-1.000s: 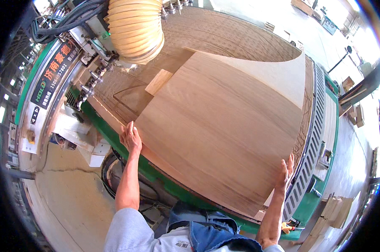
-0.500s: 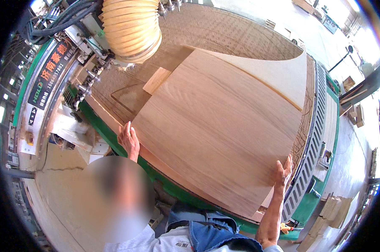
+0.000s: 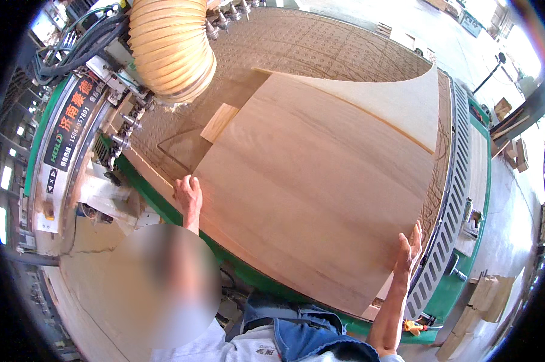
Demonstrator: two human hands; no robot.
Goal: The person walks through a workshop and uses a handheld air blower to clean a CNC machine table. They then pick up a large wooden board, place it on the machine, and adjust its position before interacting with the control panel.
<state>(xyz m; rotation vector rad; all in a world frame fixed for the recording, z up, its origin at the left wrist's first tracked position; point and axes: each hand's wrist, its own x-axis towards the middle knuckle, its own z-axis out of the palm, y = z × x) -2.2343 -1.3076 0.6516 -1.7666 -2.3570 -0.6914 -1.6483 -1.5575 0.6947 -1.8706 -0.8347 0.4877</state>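
Observation:
A large wood-grain panel (image 3: 308, 187) lies across the machine bed in front of me. At its left edge is my left hand (image 3: 189, 192), fingers bent in against the board. My right hand (image 3: 409, 247) rests along the right edge, its fingers stretched out and the thumb apart. Beyond the panel's far edge lies a pale offcut (image 3: 399, 105) with a curved side. A small wood block (image 3: 219, 122) sits against the panel's far left side. A blurred patch covers part of my left arm.
A ribbed yellow hose (image 3: 171, 51) hangs over the dusty bed (image 3: 321, 42) at the upper left, near several metal tool holders (image 3: 123, 140). Along the right runs a slotted grey rail (image 3: 444, 241) on the green machine frame (image 3: 465, 265). Stacked boards (image 3: 486, 295) stand at lower right.
My left hand's fingers have gone from stretched to bent at the panel's edge. My right hand stays at the right edge. The view has shifted slightly.

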